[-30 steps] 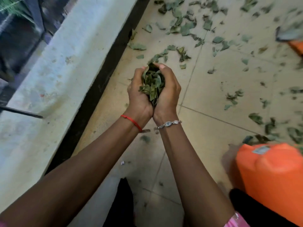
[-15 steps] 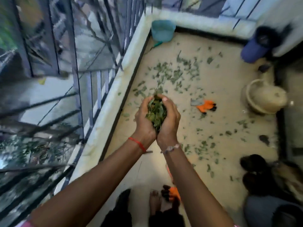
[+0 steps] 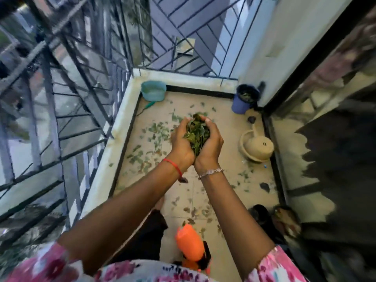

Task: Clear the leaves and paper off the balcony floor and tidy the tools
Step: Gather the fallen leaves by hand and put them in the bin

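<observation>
My left hand [image 3: 180, 140] and my right hand [image 3: 211, 145] are cupped together, heels touching, and hold a bunch of green leaves [image 3: 197, 132] between them, well above the floor. More loose leaves [image 3: 148, 147] lie scattered over the beige tiled balcony floor [image 3: 223, 180], mostly along the left side and in the middle. A blue pot [image 3: 243, 99] lined with a dark bag and holding some leaves stands in the far right corner. An orange-handled tool [image 3: 189, 244] lies on the floor near my feet.
A teal bucket [image 3: 153, 90] sits in the far left corner. A cream pot [image 3: 257, 146] lies tipped by the right threshold. Metal railing [image 3: 67, 110] and a low ledge [image 3: 114, 139] run along the left. Sandals [image 3: 276, 218] lie at the near right by the dark doorway.
The view has risen from close above the floor to standing height. Both hands have kept the leaves cupped and lifted them away from the floor.
</observation>
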